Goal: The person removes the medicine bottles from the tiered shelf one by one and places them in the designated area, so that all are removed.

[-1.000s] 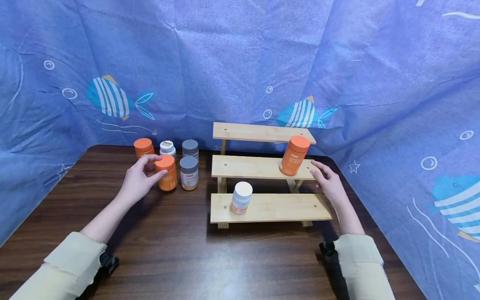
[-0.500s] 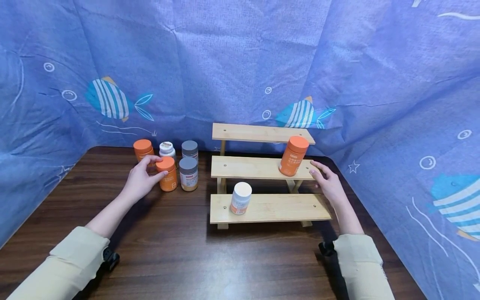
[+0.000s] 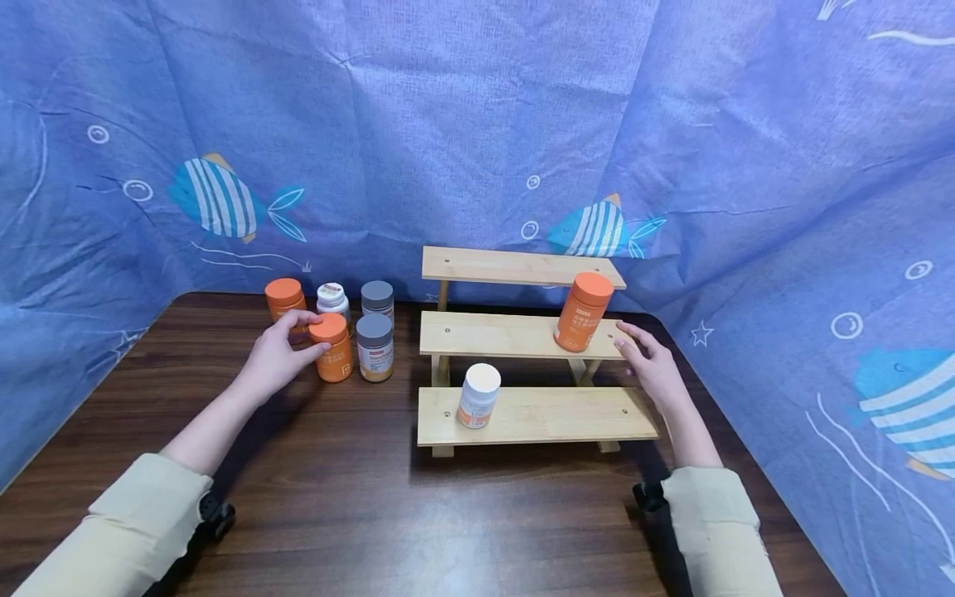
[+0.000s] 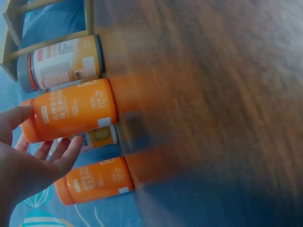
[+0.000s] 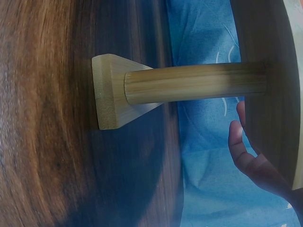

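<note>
In the head view my left hand [image 3: 278, 358] holds the lid of an orange supplement bottle [image 3: 333, 352] between thumb and fingers; the bottle stands upright on the table. The left wrist view shows the thumb [image 4: 16, 118] against that lid, the other fingers beyond it. A grey-lidded bottle [image 3: 375, 352] stands just right of it. My right hand [image 3: 652, 365], fingers loosely bent and holding nothing, is by the right end of the three-tier wooden shelf [image 3: 515, 333]. A larger orange bottle [image 3: 582, 315] stands on the middle tier, a white bottle [image 3: 479, 398] on the lowest.
Behind the held bottle stand another orange bottle [image 3: 284, 297], a white-capped bottle [image 3: 332, 298] and a second grey-lidded one [image 3: 378, 297]. A blue fish-print cloth [image 3: 418, 124] hangs behind and beside the dark wooden table [image 3: 336, 497]. The shelf's foot [image 5: 106, 92] rests on the tabletop.
</note>
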Demonstrator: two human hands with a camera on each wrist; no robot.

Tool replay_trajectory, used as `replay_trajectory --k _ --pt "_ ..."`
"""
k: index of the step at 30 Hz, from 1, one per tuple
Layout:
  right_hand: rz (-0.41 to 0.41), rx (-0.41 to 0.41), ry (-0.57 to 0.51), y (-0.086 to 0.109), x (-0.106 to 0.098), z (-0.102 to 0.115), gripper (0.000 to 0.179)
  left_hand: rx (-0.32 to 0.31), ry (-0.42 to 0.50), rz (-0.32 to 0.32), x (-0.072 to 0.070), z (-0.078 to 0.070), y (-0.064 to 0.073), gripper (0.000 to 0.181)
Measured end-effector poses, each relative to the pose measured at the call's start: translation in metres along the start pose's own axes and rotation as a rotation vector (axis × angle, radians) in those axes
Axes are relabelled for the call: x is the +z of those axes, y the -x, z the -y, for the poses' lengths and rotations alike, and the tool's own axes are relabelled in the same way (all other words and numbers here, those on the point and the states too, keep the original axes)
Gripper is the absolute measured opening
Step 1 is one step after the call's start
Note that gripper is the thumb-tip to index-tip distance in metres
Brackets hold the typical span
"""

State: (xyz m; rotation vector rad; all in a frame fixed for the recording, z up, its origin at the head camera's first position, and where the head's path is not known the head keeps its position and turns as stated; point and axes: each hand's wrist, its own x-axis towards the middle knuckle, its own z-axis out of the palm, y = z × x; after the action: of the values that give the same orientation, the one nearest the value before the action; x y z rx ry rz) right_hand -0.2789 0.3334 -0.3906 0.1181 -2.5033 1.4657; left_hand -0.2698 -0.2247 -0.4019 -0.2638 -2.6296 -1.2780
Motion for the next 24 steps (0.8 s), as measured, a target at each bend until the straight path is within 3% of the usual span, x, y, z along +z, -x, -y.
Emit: replay_trajectory --k 11,19,24 --pt "0.001 -0.005 -0.004 0.000 0.001 0.000 0.051 0.034 0.004 0.002 -0.014 -0.022 0.001 0.043" --pt "0.006 0.013 0.013 0.000 0.000 0.000 0.052 0.040 -0.010 0.069 -0.022 -0.050 -0.004 0.050" --pt "0.010 0.018 0.006 -0.001 0.000 0.001 0.053 0.076 -0.010 0.076 -0.024 -0.068 -0.004 0.049"
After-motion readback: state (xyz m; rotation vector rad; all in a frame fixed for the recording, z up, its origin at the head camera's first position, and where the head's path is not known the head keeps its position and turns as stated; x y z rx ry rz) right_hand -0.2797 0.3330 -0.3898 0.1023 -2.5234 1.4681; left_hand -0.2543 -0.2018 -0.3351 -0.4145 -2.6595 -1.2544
